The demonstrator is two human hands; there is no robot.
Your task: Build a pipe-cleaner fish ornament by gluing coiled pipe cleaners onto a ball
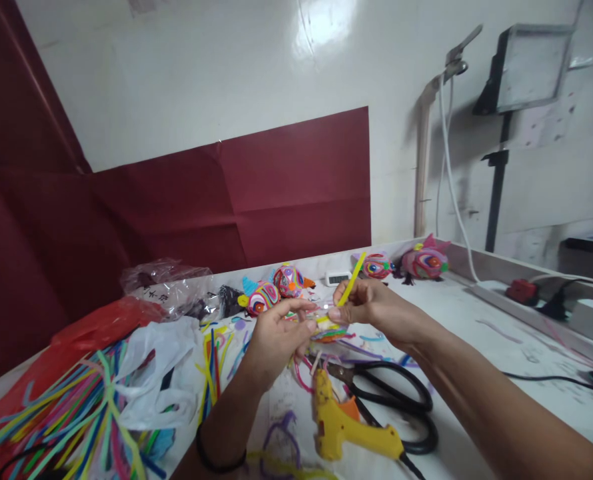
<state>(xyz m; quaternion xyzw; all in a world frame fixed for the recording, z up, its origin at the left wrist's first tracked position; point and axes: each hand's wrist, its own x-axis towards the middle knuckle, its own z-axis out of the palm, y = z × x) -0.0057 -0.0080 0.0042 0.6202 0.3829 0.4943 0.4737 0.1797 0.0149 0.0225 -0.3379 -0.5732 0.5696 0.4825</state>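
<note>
A yellow pipe cleaner [352, 278] stands up at a tilt from the pinched fingers of my right hand [364, 305]. My left hand [282, 332] is closed on the near side of a small multicoloured craft piece [330, 335], with yellow, orange and green strips on it. The two hands almost meet over this piece, and fingers hide much of it. Just below them lie a yellow hot glue gun [344, 427], nozzle towards my hands, and black-handled scissors [391, 387] partly under it.
A pile of coloured pipe cleaners [91, 407] lies at left with white plastic bags [159, 367] and a red bag [96, 327]. Colourful fish-like ornaments [264, 298] and a small digital display [337, 278] stand along the back edge. A power strip [531, 313] sits at right.
</note>
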